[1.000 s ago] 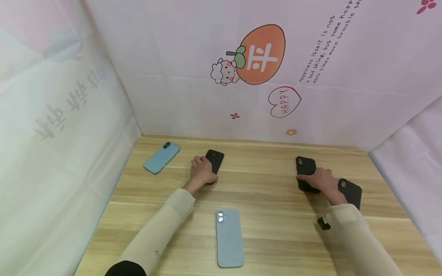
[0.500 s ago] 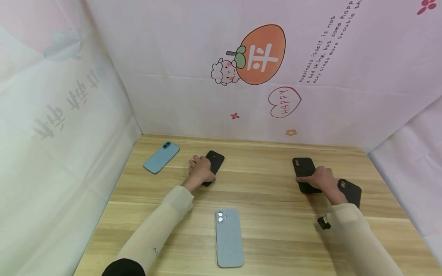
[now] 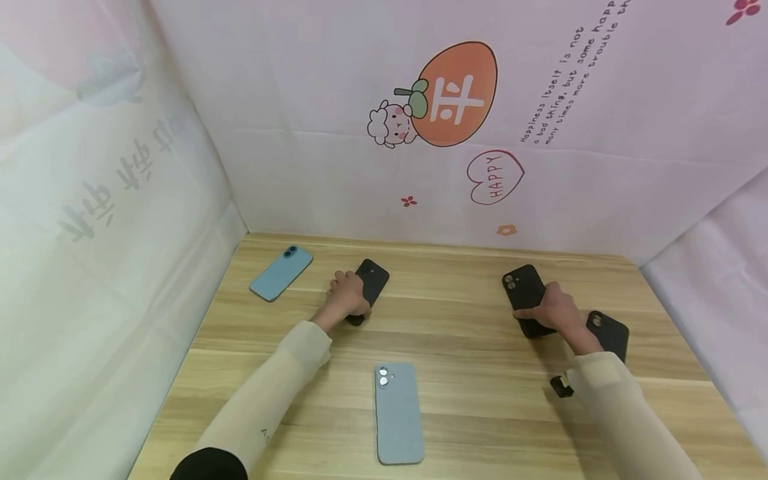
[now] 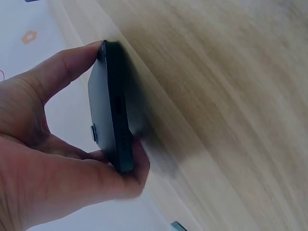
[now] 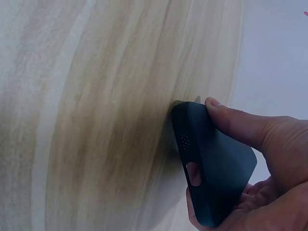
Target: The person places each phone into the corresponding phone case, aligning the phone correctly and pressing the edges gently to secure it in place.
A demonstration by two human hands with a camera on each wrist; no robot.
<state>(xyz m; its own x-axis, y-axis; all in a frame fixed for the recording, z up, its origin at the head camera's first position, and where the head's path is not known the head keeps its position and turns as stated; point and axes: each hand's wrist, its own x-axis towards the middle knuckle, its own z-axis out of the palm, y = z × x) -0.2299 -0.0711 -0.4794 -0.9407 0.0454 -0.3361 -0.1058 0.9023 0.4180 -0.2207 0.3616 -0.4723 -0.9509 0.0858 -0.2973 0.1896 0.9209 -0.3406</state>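
My left hand [image 3: 346, 293] grips a black phone [image 3: 375, 277] by its two long edges, thumb on one side and fingers on the other. In the left wrist view, the phone [image 4: 115, 106] shows its bottom edge and a port, raised off the wood. My right hand [image 3: 555, 308] holds a black phone case [image 3: 523, 290] by its sides. The right wrist view shows the case [image 5: 224, 159] tilted above the table, with speaker holes and a port cutout through which a pinkish tone shows.
A light blue phone [image 3: 281, 274] lies at the back left. In the front middle is a grey-blue phone or case [image 3: 399, 417]. Another black case or phone [image 3: 609, 335] lies beside my right wrist, partly covered. Fabric walls surround the wooden table [image 3: 456, 347].
The black phone case in my right hand has turned, its camera end swinging left. My left hand has shifted slightly left and towards me along the black phone.
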